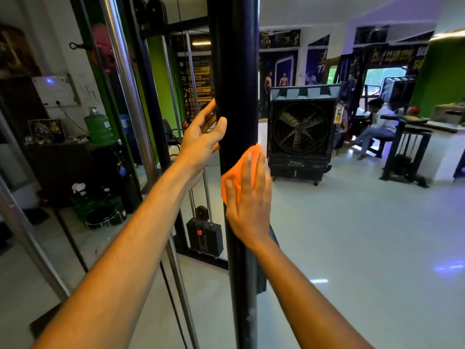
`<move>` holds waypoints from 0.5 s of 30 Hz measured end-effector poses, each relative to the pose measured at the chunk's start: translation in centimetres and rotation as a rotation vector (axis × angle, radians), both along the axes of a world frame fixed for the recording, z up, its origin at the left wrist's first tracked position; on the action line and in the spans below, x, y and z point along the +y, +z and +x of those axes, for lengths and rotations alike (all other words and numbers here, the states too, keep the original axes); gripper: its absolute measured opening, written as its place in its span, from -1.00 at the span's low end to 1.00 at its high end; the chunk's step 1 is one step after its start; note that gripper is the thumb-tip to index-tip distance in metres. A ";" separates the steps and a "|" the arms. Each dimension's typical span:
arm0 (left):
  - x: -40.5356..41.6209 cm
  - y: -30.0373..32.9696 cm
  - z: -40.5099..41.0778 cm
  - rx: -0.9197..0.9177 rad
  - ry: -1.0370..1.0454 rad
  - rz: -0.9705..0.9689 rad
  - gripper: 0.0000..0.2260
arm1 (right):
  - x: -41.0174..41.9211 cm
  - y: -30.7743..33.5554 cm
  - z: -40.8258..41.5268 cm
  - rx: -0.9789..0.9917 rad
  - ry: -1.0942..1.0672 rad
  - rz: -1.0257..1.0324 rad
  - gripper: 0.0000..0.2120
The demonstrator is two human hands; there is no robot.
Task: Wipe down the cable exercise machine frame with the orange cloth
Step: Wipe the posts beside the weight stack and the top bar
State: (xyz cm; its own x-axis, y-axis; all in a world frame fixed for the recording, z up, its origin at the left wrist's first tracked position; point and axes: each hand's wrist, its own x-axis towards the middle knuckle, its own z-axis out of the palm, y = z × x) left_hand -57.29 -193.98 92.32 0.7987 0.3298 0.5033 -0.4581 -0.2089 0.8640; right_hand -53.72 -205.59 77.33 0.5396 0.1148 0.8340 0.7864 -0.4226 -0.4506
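A thick black upright post point(235, 71) of the cable machine frame runs from top to bottom through the middle of the head view. My right hand point(247, 197) lies flat against the post's right front face and presses the orange cloth point(235, 172) onto it; the cloth shows above and left of my fingers. My left hand point(201, 139) grips the post's left edge a little higher, thumb on the front, fingers wrapped behind. Below my right hand the post continues down to the floor.
Chrome guide rods point(125, 79) slant at the left. A black weight stack point(204, 235) sits behind the post. A large black air cooler with a fan point(300, 132) stands on the floor to the right. A seated person point(377, 127) and other machines are at the far right.
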 end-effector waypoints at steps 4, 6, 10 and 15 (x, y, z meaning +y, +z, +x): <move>-0.2 -1.2 -0.3 0.025 0.011 -0.020 -0.48 | -0.4 -6.8 -1.0 0.185 0.019 -0.033 -0.23; -0.3 -1.4 -0.4 0.036 0.007 -0.026 -0.48 | -0.2 -5.5 -0.6 0.173 0.025 -0.024 -0.23; -0.4 -1.9 -0.4 0.053 0.023 -0.049 -0.50 | 0.4 0.4 0.0 0.077 0.033 0.022 -0.26; -0.4 -3.2 -0.1 0.032 0.036 -0.096 -0.56 | 0.3 0.9 0.3 0.028 0.036 0.024 -0.27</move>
